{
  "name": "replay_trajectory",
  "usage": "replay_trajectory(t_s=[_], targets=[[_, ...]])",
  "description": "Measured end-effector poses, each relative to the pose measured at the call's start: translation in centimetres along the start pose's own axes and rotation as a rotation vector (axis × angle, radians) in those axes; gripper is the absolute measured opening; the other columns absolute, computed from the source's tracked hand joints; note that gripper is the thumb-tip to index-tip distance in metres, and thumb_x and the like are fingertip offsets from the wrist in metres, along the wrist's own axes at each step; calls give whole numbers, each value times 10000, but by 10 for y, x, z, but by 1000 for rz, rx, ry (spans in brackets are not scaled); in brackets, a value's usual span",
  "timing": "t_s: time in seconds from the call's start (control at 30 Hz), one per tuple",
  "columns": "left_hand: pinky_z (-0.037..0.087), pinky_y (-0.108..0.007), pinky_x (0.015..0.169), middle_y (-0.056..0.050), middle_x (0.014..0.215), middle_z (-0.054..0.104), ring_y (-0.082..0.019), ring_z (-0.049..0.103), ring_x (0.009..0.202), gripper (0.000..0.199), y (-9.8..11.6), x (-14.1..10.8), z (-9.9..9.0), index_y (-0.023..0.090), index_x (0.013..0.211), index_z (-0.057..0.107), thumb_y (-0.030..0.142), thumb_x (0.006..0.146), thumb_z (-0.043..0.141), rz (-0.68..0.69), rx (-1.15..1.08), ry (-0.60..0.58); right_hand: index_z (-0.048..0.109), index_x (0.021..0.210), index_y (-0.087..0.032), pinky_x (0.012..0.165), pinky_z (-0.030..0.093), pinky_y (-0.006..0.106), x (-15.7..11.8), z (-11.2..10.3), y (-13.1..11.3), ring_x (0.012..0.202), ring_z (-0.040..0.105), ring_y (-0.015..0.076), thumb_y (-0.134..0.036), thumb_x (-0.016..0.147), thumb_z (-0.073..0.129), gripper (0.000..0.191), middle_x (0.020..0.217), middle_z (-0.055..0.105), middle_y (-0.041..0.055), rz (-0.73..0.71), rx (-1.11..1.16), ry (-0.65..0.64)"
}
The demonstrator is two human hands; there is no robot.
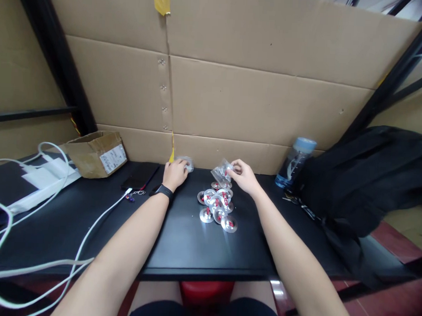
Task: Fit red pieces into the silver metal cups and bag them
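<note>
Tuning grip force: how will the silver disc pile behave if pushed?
The silver discs look stiff, likely slippery, given their shiny, metallic-looking faces. Pushed, the pile would probably slide apart, since discs overlap untidily. Raised centres may let some rock.

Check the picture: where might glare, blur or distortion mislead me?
Head view: pale sheen on the black tabletop, glints on the silver finger cymbals; head view: the clear plastic bag at the right hand looks soft, its contents hard to read; head view: the black backpack loses detail in darkness; head view: black posts lean outward, likely wide-angle stretch.
</note>
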State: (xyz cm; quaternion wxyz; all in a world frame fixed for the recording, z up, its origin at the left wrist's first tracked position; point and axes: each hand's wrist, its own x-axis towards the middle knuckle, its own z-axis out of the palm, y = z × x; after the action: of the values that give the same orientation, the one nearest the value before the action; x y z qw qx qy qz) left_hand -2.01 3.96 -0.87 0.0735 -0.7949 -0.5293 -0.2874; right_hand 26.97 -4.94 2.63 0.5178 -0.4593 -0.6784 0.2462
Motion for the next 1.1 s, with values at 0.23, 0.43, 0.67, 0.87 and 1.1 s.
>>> replay_trajectory(t_s=[0.23, 0.43, 0.67, 0.87, 1.1], targets=[[499, -343, 956, -81, 1098, 758, -244, 685, 1026, 387, 28, -5, -4, 197, 1107, 730, 449, 1000, 457, 144, -560, -148, 712, 832, -169, 728, 528, 305, -14, 4, 3, 744, 689, 199, -399, 788, 721, 234, 796, 742, 57, -17, 9, -11], [506, -350, 984, -91, 1126, 763, -244, 692, 1063, 520, 64, -18, -1, 172, 1120, 737, 605, 977, 486, 159, -905, -388, 741, 793, -164, 667, 514, 289, -16, 14, -2, 695, 670, 190, -449, 813, 701, 288, 777, 753, 64, -12, 59, -5], [550, -316, 821, -93, 967, 784, -213, 718, 873, 359, 72, -23, -2, 139, 1027, 760, 446, 844, 729, 161, -959, -389, 736, 775, -160, 583, 464, 265, -17, 16, -9, 610, 604, 151, -501, 813, 718, 343, 765, 746, 67, 10, 155, 20], [548, -303, 762, -87, 896, 789, -207, 719, 815, 271, 78, -23, -4, 143, 938, 777, 386, 821, 745, 154, -964, -361, 738, 815, -165, 573, 451, 251, -18, 21, -15, 694, 633, 168, -532, 777, 759, 370, 837, 757, 74, 83, 272, 75], [569, -338, 825, -98, 888, 781, -198, 720, 805, 266, 84, -19, -8, 139, 903, 755, 380, 792, 769, 20, -1145, -203, 672, 1078, -205, 678, 535, 276, -18, 22, -13, 788, 689, 175, -463, 727, 822, 461, 981, 748, 54, 81, 344, 109]])
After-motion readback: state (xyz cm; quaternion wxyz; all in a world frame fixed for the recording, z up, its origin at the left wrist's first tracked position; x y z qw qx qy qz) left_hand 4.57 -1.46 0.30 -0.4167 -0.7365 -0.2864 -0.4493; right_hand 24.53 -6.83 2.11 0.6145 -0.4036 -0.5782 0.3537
